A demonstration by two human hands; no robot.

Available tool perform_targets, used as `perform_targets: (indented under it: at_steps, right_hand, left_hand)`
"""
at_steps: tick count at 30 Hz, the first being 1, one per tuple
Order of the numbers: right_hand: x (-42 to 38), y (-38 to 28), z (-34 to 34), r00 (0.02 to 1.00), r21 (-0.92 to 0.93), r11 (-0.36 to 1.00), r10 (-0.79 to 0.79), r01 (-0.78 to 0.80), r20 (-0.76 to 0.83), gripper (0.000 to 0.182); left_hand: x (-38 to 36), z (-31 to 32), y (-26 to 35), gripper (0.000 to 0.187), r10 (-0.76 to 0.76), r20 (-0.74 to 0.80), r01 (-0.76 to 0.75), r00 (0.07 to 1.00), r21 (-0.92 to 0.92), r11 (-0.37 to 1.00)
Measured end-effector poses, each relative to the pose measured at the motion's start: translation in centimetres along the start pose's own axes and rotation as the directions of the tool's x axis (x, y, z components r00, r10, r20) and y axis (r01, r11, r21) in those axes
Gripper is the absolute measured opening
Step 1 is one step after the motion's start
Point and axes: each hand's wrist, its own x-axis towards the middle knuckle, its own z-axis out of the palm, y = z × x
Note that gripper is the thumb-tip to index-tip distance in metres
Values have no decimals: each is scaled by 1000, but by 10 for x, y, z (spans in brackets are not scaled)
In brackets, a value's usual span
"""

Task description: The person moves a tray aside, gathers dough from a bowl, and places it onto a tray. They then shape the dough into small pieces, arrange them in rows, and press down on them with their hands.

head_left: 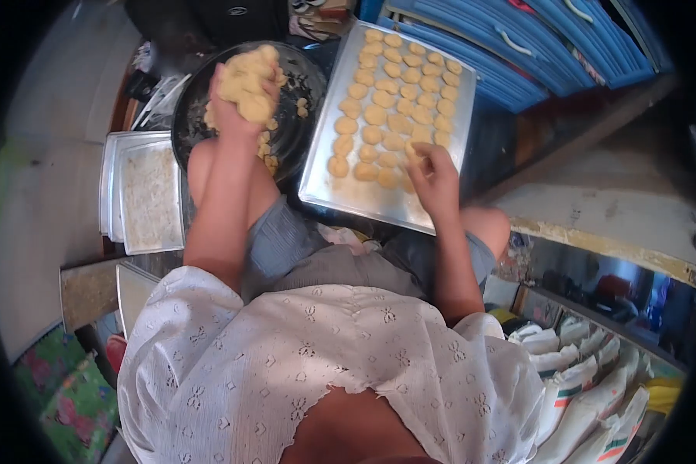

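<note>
My left hand (236, 120) is wrapped round a large lump of yellow dough (247, 83), held over a wide black basin (292, 143). Smaller dough scraps (269, 161) lie in the basin below that hand. Rows of flattened dough pieces (375, 115) cover much of a metal baking tray (325, 190) to the right of the basin. At the tray's near right part, my right hand (435, 178) is closed, thumb and fingers pinching a small dough piece (414, 148) at the end of a row.
Empty-looking metal trays (151, 193) are stacked left of the basin. Blue slatted crates (518, 46) stand behind the baking tray. A wooden ledge (611, 247) runs along the right, with several white packets (588, 387) below it. A black bag (240, 19) sits at the back.
</note>
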Motion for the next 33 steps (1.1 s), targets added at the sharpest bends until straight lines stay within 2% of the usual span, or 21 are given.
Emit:
perform_targets:
  at_steps: [2, 3, 4, 6, 7, 9, 10, 12, 14, 16, 17, 18, 20, 21, 22, 23, 24, 25, 28, 33]
  right_hand:
    - [9, -24, 14, 991, 303, 944, -128, 131, -30, 31]
    - [13, -36, 22, 995, 429, 899, -97, 83, 10, 33]
    - [15, -49, 33, 994, 436, 895, -108, 91, 13, 33]
    - [17, -69, 49, 997, 763, 646, -54, -10, 59, 33]
    - [18, -71, 52, 996, 766, 643, -61, -7, 60, 33]
    - [19, -73, 59, 931, 769, 581, -53, -265, 361, 35]
    - [20, -69, 62, 930, 772, 578, -59, -266, 364, 35]
    - [20, -64, 61, 830, 728, 575, -145, -373, 539, 41]
    - [12, -64, 58, 842, 738, 563, -130, -372, 523, 36]
    - [3, -67, 52, 927, 818, 455, 50, -353, 372, 26]
    - [-1, -66, 50, 947, 837, 446, 94, -317, 309, 20]
    - [-7, -59, 52, 945, 834, 448, 100, -323, 312, 20]
    - [-20, -37, 64, 980, 522, 835, 98, -177, 175, 18]
    - [-27, -36, 68, 989, 408, 908, 42, -98, 144, 16]
    - [-31, -32, 77, 988, 405, 909, 44, -101, 147, 16]
    - [-35, -27, 87, 988, 267, 955, -147, 127, 56, 16]
    - [-39, -20, 99, 938, 106, 933, -345, 344, -4, 16]
    - [-42, -14, 111, 929, 38, 932, -364, 362, 66, 16]
    - [-42, -10, 120, 902, -50, 903, -421, 427, 97, 15]
    - [-35, -13, 120, 897, -71, 899, -420, 432, 140, 16]
  left_hand:
    - [-22, 5, -35, 50, -43, -4, 43, 999, -46, 998]
    - [-34, 4, -50, 49, -66, -33, 64, 997, -46, 997]
    - [-45, 3, -63, 47, -93, -63, 90, 994, -49, 995]
    - [-65, 6, -84, 46, -123, -130, 124, 984, 0, 992]
    - [-74, 9, -92, 47, -117, -155, 126, 981, 46, 991]
    - [-90, 0, -99, 51, -163, -162, 171, 973, 39, 984]
    - [-97, -4, -100, 52, -186, -151, 195, 971, 46, 980]
    - [-111, -6, -98, 52, -207, -177, 219, 962, 50, 975]
    - [-123, -9, -96, 53, -237, -205, 252, 950, 46, 967]
    - [-135, -14, -93, 52, -228, -263, 256, 937, 75, 964]
    - [-140, -19, -90, 52, -232, -268, 259, 935, 69, 963]
    - [-144, -25, -88, 51, -203, -273, 221, 940, 34, 975]
    - [-151, -33, -85, 50, -172, -281, 177, 944, -6, 984]
    - [-152, -36, -83, 49, -174, -268, 173, 948, -29, 985]
    - [-153, -37, -82, 48, -177, -255, 169, 951, -53, 984]
    - [-154, -39, -81, 48, -177, -256, 168, 950, -57, 984]
    - [-154, -40, -81, 48, -171, -225, 168, 959, -34, 985]
    - [-154, -41, -81, 49, -164, -192, 166, 968, -9, 986]
    - [-153, -38, -82, 48, -145, -226, 150, 963, 5, 989]
    - [-152, -41, -85, 48, -163, -260, 173, 952, 15, 985]
